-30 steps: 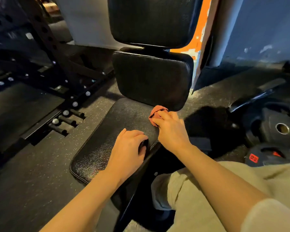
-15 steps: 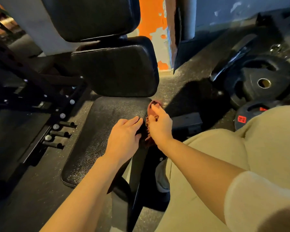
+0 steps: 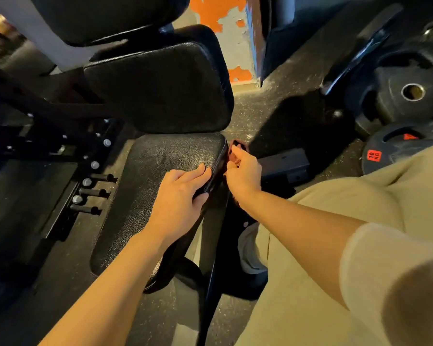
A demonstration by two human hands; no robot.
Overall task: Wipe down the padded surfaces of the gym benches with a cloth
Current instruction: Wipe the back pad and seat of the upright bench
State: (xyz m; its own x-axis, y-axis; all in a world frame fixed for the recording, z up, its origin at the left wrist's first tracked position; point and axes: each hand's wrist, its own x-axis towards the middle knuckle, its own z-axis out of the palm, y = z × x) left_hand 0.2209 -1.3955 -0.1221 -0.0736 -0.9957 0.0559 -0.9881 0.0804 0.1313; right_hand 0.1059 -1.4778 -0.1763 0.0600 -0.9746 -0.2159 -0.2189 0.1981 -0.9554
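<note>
A black padded bench seat (image 3: pixel 158 176) lies in front of me, with a black back pad (image 3: pixel 160 88) standing behind it and another pad above. My left hand (image 3: pixel 180 196) grips the seat's right edge, fingers on top and thumb curled under the rim. My right hand (image 3: pixel 243 171) holds a reddish cloth (image 3: pixel 235 149) against the right side of the seat, near the back corner. Most of the cloth is hidden behind my hand.
Black weight plates (image 3: pixel 408 93) lie on the floor at the right, one marked 10 kg (image 3: pixel 375 156). A black rack frame with bolts and pegs (image 3: pixel 90 186) runs along the left. An orange and grey peeling wall (image 3: pixel 225 23) stands behind. My beige trouser leg (image 3: pixel 348 221) is at lower right.
The cloth and my right hand went from the seat's top down onto its right side edge. My left hand slid to the right rim and took hold of it. My view shifted right.
</note>
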